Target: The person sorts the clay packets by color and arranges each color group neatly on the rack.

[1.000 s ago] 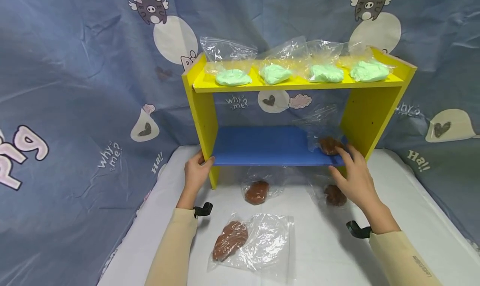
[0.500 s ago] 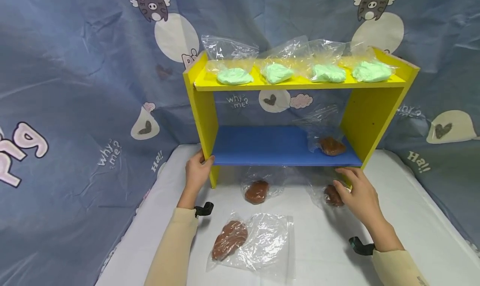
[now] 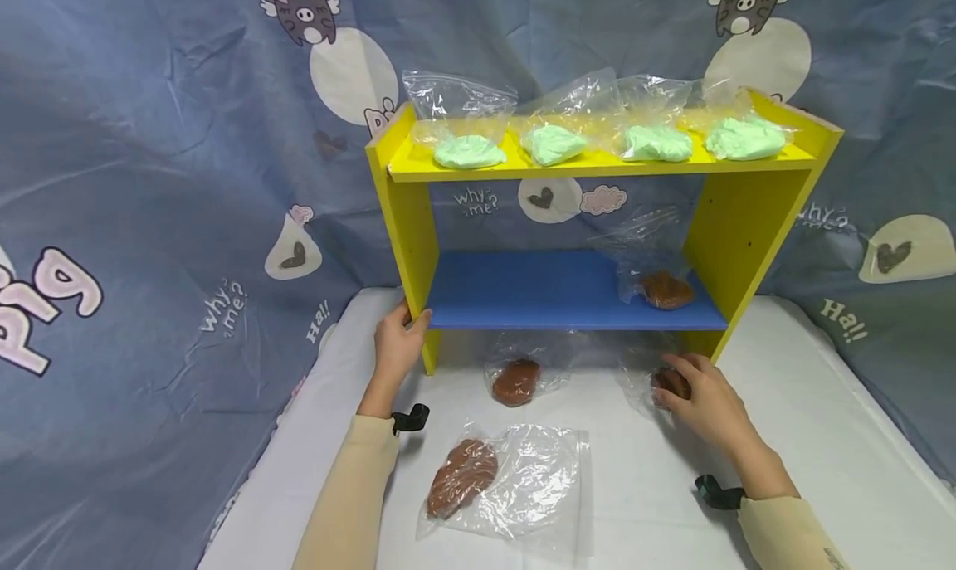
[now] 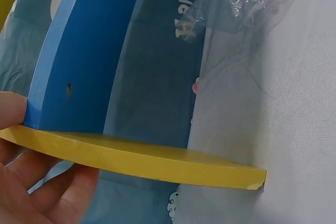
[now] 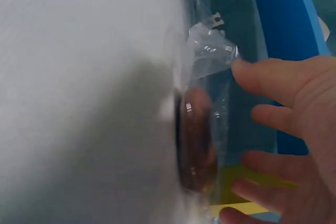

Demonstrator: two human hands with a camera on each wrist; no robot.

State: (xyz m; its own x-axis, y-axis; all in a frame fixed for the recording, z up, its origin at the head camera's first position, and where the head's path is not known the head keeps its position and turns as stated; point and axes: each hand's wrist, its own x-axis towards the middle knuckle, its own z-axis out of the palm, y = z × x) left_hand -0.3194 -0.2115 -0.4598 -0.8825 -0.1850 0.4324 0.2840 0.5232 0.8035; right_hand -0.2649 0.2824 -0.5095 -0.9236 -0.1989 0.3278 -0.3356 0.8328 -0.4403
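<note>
My left hand (image 3: 397,348) grips the left side panel of a yellow shelf unit (image 3: 403,246). In the left wrist view its thumb lies by the corner of the blue shelf board (image 4: 79,72), with fingers (image 4: 68,190) behind the yellow panel. My right hand (image 3: 705,400) is over a brown lump in a clear zip bag (image 3: 670,382), under the right end of the blue board. In the right wrist view the fingers (image 5: 273,74) are spread beside this bagged lump (image 5: 197,140) and apart from it. Another bagged brown lump (image 3: 667,290) lies on the blue board.
Several bagged pale green lumps (image 3: 553,144) line the yellow top shelf. One bagged brown lump (image 3: 515,382) lies below the blue board, another (image 3: 463,477) on the white cloth (image 3: 635,504) in front. A blue printed curtain (image 3: 187,180) hangs behind.
My right hand has moved down from the bagged lump on the blue board to the one on the cloth below. The left hand keeps its grip on the shelf unit.
</note>
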